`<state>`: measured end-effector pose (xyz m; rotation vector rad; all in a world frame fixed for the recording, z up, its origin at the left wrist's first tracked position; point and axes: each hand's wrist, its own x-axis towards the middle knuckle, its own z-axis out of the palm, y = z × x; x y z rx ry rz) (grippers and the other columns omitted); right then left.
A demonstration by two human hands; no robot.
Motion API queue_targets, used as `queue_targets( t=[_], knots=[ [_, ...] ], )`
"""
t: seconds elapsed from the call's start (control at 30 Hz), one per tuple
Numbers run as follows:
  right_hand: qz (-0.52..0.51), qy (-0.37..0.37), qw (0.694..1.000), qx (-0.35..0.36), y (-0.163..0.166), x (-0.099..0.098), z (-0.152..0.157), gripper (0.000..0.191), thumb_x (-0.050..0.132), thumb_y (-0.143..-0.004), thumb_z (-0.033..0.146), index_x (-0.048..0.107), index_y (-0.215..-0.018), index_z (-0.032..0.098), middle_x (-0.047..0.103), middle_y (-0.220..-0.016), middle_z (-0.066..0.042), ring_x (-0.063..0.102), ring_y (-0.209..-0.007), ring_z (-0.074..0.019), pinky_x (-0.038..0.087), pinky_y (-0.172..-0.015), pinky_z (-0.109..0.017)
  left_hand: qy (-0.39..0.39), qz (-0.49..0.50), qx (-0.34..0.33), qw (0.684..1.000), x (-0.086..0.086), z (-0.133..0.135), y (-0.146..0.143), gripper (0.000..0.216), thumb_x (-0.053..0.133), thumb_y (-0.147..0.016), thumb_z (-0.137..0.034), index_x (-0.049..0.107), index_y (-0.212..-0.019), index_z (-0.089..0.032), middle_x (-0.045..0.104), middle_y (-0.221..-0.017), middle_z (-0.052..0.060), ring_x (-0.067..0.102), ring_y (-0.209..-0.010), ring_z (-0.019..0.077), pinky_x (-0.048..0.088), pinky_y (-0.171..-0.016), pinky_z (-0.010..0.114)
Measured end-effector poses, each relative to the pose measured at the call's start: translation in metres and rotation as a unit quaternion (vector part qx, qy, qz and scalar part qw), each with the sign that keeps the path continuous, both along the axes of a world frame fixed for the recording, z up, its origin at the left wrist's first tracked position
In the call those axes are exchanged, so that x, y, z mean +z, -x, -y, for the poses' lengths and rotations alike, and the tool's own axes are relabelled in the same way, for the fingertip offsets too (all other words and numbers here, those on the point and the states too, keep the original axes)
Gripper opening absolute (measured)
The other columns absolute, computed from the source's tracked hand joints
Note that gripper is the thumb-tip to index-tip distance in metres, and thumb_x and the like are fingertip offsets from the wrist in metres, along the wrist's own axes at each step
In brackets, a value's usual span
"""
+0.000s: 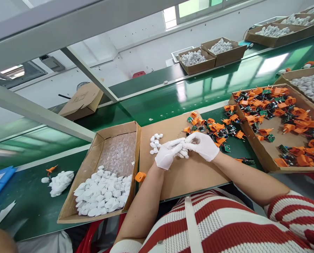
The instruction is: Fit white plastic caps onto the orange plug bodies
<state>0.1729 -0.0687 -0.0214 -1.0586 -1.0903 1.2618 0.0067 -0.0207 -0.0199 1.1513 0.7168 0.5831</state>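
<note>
Both hands wear thin white gloves and meet above a brown cardboard sheet (199,179). My left hand (169,153) is closed, its fingers pressed towards the right hand. My right hand (203,146) is pinched, thumb and forefinger together. Whatever lies between the fingertips is too small and white to tell from the gloves. Small white lumps (155,142) lie on the sheet just left of my left hand. Beyond my right hand is a pile of orange plug pieces with green circuit boards (218,130). An orange plug housing (140,176) sits by my left forearm.
A cardboard tray (137,147) of white lumps stands at left, another tray (248,140) of orange plug parts at right. Behind runs a green conveyor belt (151,105). A slanted metal post (91,75) rises at left. Part of another person's arm (0,240) shows at lower left.
</note>
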Motion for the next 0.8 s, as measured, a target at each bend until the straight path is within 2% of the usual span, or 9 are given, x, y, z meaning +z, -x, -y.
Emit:
queue_targets(
  t=[0.1,0.27,0.33,0.47,0.6,0.7,0.8],
  knots=[
    [-0.046,-0.014,0.999,0.012,-0.004,0.001,-0.001,0.033,0.077,-0.072,0.044,0.060,-0.086,0.020,0.065,-0.067,0.001,0.059,-0.054,-0.0146,0.052,-0.053,-0.033,0.037,0.024,0.041,0.998,0.000,-0.002,0.001,0.051,0.077,-0.072,-0.047,0.068,-0.109,-0.013,0.067,-0.070,0.004,0.061,-0.060,0.0138,0.047,-0.057,0.026],
    [0.017,-0.014,0.999,-0.039,-0.010,0.001,-0.005,0.034,0.070,-0.078,0.036,0.064,-0.106,0.018,0.070,-0.084,-0.005,0.062,-0.065,-0.0149,0.053,-0.059,-0.031,0.050,0.005,0.153,0.987,-0.001,-0.009,0.004,0.039,0.072,-0.074,-0.050,0.068,-0.093,-0.016,0.060,-0.065,0.000,0.050,-0.048,0.0076,0.039,-0.047,0.022],
    [0.081,-0.021,0.994,-0.074,-0.010,-0.002,-0.005,0.031,0.067,-0.080,0.034,0.064,-0.106,0.018,0.070,-0.082,-0.005,0.063,-0.066,-0.0156,0.053,-0.060,-0.031,0.030,-0.008,0.154,0.988,-0.001,-0.009,0.003,0.039,0.075,-0.071,-0.048,0.067,-0.092,-0.016,0.062,-0.069,0.000,0.053,-0.052,0.0083,0.041,-0.049,0.022],
    [0.218,-0.089,0.962,-0.140,-0.006,-0.012,-0.003,0.026,0.055,-0.088,0.030,0.062,-0.111,0.019,0.065,-0.082,-0.003,0.059,-0.060,-0.0130,0.053,-0.060,-0.031,-0.020,-0.027,0.137,0.990,0.000,-0.006,-0.002,0.045,0.083,-0.062,-0.040,0.068,-0.096,-0.014,0.067,-0.076,0.003,0.060,-0.061,0.0118,0.048,-0.058,0.026],
    [0.191,-0.105,0.969,-0.119,-0.005,-0.016,-0.004,0.025,0.044,-0.094,0.030,0.057,-0.112,0.019,0.062,-0.090,-0.006,0.065,-0.071,-0.0158,0.056,-0.059,-0.031,-0.080,-0.077,0.153,0.982,-0.002,-0.004,-0.008,0.044,0.079,-0.068,-0.045,0.068,-0.096,-0.013,0.069,-0.071,0.005,0.064,-0.059,0.0153,0.051,-0.060,0.030],
    [0.216,-0.126,0.960,-0.129,-0.005,-0.017,-0.006,0.019,0.047,-0.092,0.026,0.057,-0.107,0.020,0.062,-0.100,-0.007,0.065,-0.078,-0.0174,0.058,-0.067,-0.035,-0.071,-0.110,0.126,0.983,-0.005,-0.003,-0.012,0.044,0.071,-0.075,-0.052,0.069,-0.092,-0.011,0.069,-0.067,0.008,0.067,-0.059,0.0191,0.052,-0.056,0.030],
    [0.207,-0.128,0.962,-0.121,-0.005,-0.020,-0.008,0.013,0.050,-0.090,0.025,0.055,-0.102,0.023,0.061,-0.097,-0.006,0.065,-0.077,-0.0182,0.058,-0.067,-0.036,-0.036,-0.084,0.151,0.984,-0.009,-0.002,-0.015,0.050,0.074,-0.074,-0.049,0.066,-0.106,-0.011,0.073,-0.084,0.010,0.070,-0.069,0.0212,0.057,-0.063,0.034]
  ],
)
